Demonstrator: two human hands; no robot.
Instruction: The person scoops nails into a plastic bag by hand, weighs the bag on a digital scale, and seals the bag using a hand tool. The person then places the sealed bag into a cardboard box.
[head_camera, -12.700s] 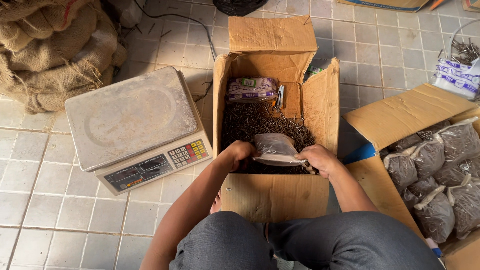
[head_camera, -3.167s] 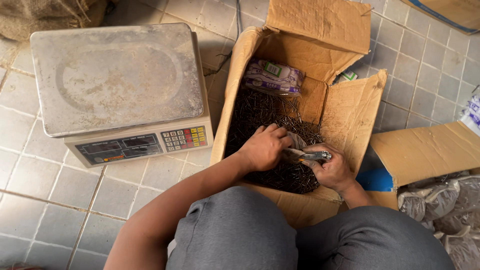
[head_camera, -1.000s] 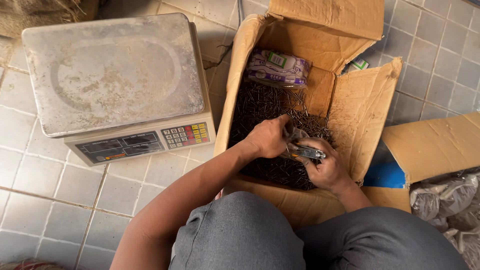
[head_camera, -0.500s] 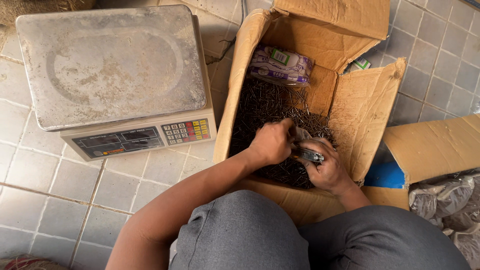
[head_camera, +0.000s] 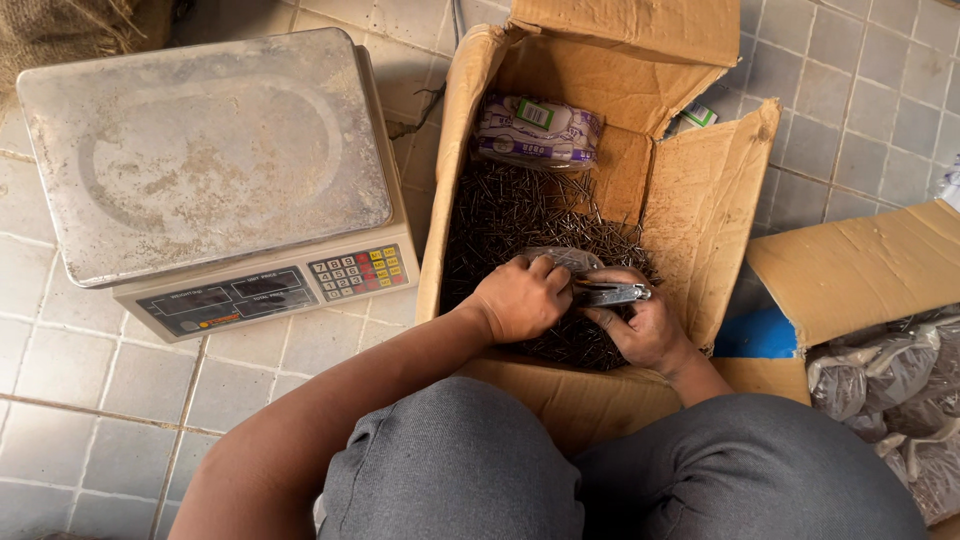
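Head view, looking down into an open cardboard box (head_camera: 700, 200), which serves as the landmark throughout. Loose dark nails (head_camera: 520, 215) fill the floor of the box. Over the near part of the nail heap, a small clear plastic bag (head_camera: 562, 258) is pinched at its top by the left hand (head_camera: 520, 298), whose fingers are curled shut on the bag. A metal stapler (head_camera: 612, 293) is gripped in the right hand (head_camera: 645, 328), closed around it and pressed against the bag's gathered top; whether its mouth is fully shut on the plastic cannot be told.

For a sound closure, it is judged that the bag's neck should be folded flat and held taut, the stapler set square across the fold, and the left fingertips kept clear of the stapler's mouth. The bag is best kept over the box, so that any spilled nails fall back into the heap.

At the far end of the box, a wrapped packet (head_camera: 538, 130) is seen resting on the nails. Left of the box, a weighing scale (head_camera: 205, 170) with a worn steel platform stands on a floor of pale tiles (head_camera: 90, 400). Right of the box, a second carton (head_camera: 860, 265) is seen, with filled bags (head_camera: 885, 375) of nails lying in it. Sacking (head_camera: 60, 25) lies at the far left, beyond the scale.
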